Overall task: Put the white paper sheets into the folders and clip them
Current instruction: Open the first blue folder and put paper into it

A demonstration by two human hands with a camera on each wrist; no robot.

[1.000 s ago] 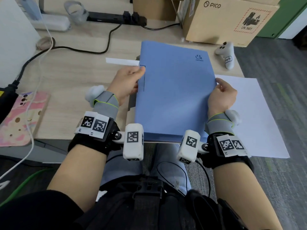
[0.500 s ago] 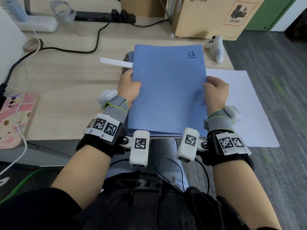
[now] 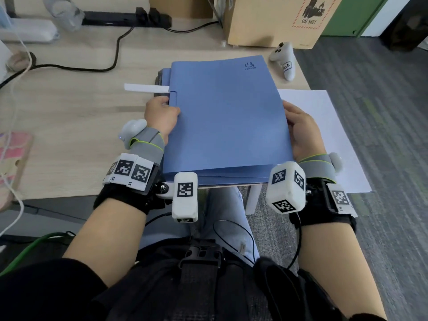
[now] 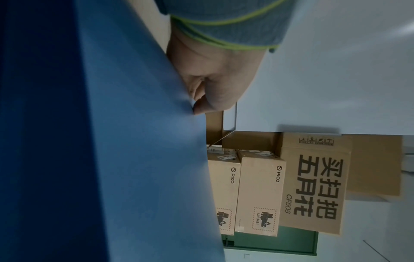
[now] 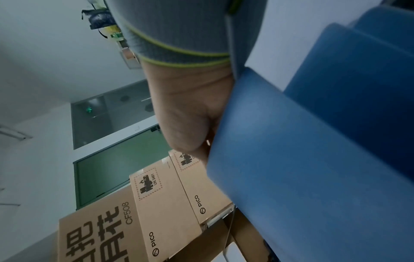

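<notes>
A blue folder point(image 3: 227, 117) lies on top of a stack of blue folders point(image 3: 231, 178) at the desk's front edge. My left hand point(image 3: 162, 114) grips its left spine edge, thumb on the cover, just below a white strip point(image 3: 146, 88) that pokes out to the left. On the opposite side my right hand point(image 3: 301, 128) holds the right edge with the thumb on top; its fingers are hidden under the cover. A white paper sheet point(image 3: 328, 140) lies to the right and overhangs the desk. The left wrist view shows the left hand point(image 4: 215, 85) against the folder point(image 4: 112, 141); the right wrist view shows the right hand point(image 5: 190, 120) and folder point(image 5: 313, 159).
A white controller point(image 3: 286, 61) lies beyond the folder's far right corner, with a cardboard box point(image 3: 273, 19) behind it. Black cables point(image 3: 115, 54) and a power strip point(image 3: 127, 17) cross the far desk. A pink-cased phone point(image 3: 11, 163) sits at the left edge.
The folder has come down closer to the stack, whose edges now show beneath it. Both hands have kept hold of its side edges.
</notes>
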